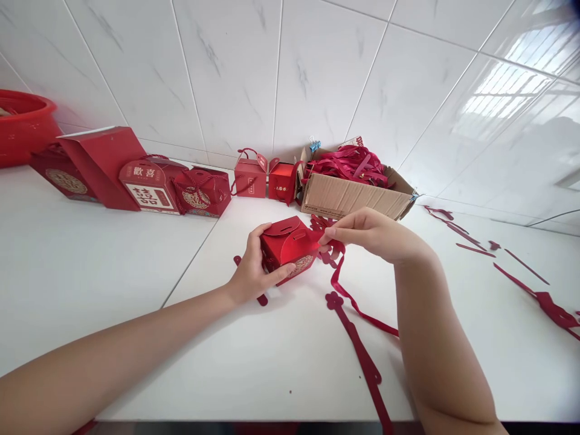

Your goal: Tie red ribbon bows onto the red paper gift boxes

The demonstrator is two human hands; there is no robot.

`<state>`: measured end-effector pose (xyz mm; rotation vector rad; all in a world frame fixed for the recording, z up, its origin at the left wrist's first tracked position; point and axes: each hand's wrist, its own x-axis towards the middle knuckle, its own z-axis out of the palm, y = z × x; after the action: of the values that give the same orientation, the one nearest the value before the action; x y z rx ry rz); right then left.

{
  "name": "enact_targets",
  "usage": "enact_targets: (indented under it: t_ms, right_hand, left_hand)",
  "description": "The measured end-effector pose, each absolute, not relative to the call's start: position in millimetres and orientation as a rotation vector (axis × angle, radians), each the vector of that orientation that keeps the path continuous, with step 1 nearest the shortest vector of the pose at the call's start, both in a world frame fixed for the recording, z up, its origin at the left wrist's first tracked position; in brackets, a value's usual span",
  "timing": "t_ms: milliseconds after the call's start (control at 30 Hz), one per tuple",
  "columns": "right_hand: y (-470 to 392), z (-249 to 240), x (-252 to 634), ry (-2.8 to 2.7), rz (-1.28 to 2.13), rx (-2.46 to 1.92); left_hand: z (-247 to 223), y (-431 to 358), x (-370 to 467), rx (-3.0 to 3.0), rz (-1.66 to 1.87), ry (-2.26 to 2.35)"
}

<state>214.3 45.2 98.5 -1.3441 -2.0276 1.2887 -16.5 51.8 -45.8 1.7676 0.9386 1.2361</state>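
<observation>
My left hand [260,266] is wrapped round a small red gift box [287,244] with a gold round pattern on its side, held tilted over the white table. Slots show in the flaps on its top. At the box's right edge, my right hand [351,232] pinches a red ribbon [351,296], whose loose end trails down to the right behind my forearm. Dark red flower-shaped paper pieces lie partly hidden beneath the right hand. A long dark red paper strip [360,350] with a flower end lies nearer the front edge.
Along the tiled wall stand several red gift boxes [147,187] and a cardboard box [348,193] heaped with red ribbons [353,164]. A red plastic tub [27,127] is at far left. Red scraps [521,266] lie scattered on the white table [203,362] at right.
</observation>
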Motion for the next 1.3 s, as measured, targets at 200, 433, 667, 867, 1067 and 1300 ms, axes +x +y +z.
enact_targets:
  t_ms: [200,433,667,867,1067,1300]
  right_hand:
    - [50.7,92.7,210.6,-2.033,1.425,-1.278]
    - [51.5,90.5,207.1,-2.026,1.468,-1.217]
    - [55.2,84.0,204.2,-2.013,1.376,-1.308]
    - [57.0,74.7,198.0,-1.942,1.282,-1.326]
    - [53.4,71.5,190.2,-1.914,1.185,-1.481]
    - [56.2,66.6,185.1,-1.936,0.949,-1.588]
  left_hand:
    - [-45.5,51.0,-17.3,1.805,1.223,0.98]
    - [-44.7,51.8,-16.9,1.808,1.228,0.966]
    - [-44.8,51.1,-16.2,1.771,1.224,0.986]
    - [-43.6,50.3,-16.7,1.784,1.219,1.008]
    - [-44.0,50.7,-16.1,1.747,1.216,0.973]
    - [-47.0,51.6,-17.1,1.731,1.23,0.899]
